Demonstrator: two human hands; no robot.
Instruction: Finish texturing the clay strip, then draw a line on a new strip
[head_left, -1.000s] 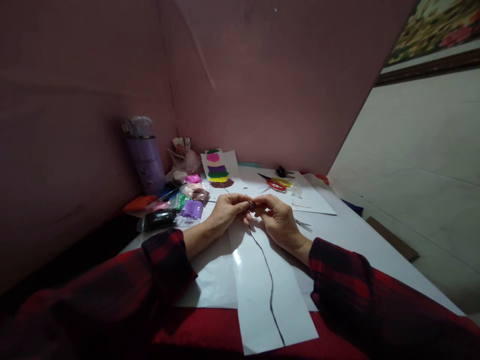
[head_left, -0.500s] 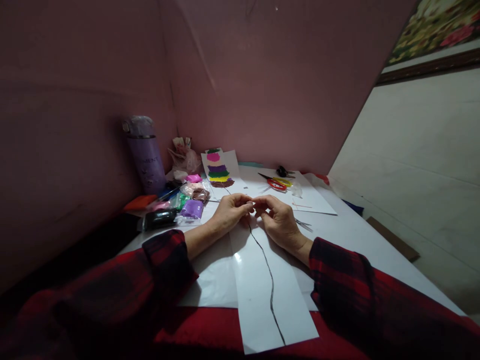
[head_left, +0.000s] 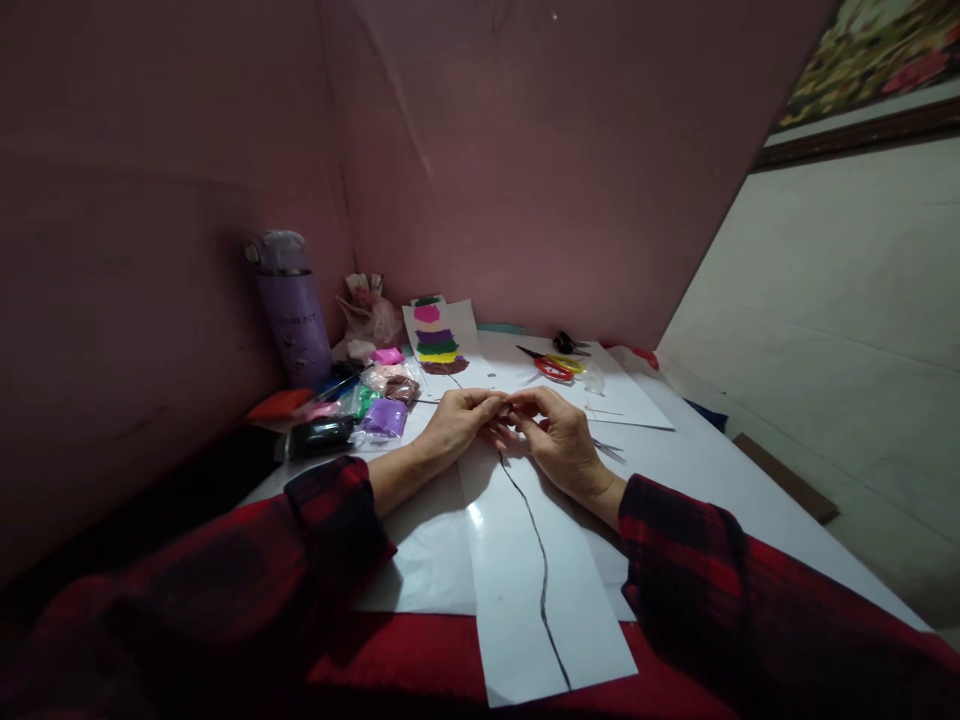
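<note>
My left hand [head_left: 466,420] and my right hand [head_left: 556,432] meet at the fingertips over the top part of a long white paper strip [head_left: 517,610]. Both have their fingers pinched together around something small and dark that is mostly hidden. Down the strip runs a wavy black line [head_left: 543,560], which begins just below my fingers. Behind my hands, a white card [head_left: 463,325] bears stacked bands of pink, purple, green, yellow and brown.
Bagged clay packets, among them a purple one [head_left: 384,419] and a black one [head_left: 321,436], lie at the left near a purple bottle [head_left: 292,310]. Red-handled scissors [head_left: 553,370] rest on a white sheet [head_left: 630,400] at the back right.
The fingertips of both hands have shifted slightly where they meet, and a small dark thing shows between them. The paper strip has stayed in place.
</note>
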